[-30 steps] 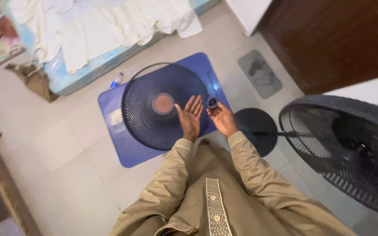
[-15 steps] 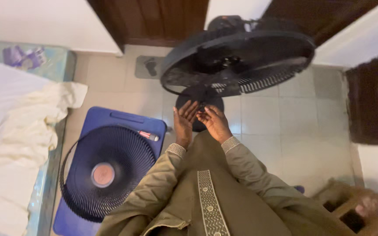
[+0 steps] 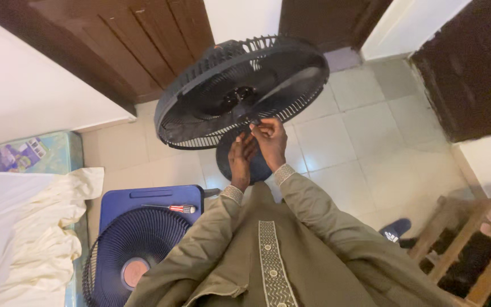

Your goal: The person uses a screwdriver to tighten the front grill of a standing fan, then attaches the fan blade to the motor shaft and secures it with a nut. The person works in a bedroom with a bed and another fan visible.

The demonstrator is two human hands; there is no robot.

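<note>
A black standing fan head with its rear grille and blades bare tilts in front of me. My right hand is raised to the lower front edge of the fan, its fingertips pinched together on a small black cap that barely shows against the dark blades. Just left of it and lower, my left hand has its fingers apart and pointing up under the fan's rim, holding nothing. The fan's round black base lies on the tiles beneath both hands.
The removed front grille lies on a blue board at lower left, with a red-handled screwdriver beside it. A bed with white sheets is at the left, brown wooden doors behind, and a wooden rack and a dark slipper at the right.
My view has swung from the grille on the floor up to the fan head. Both hands rose from waist height to the fan's lower rim, the right one closing into a pinch.
</note>
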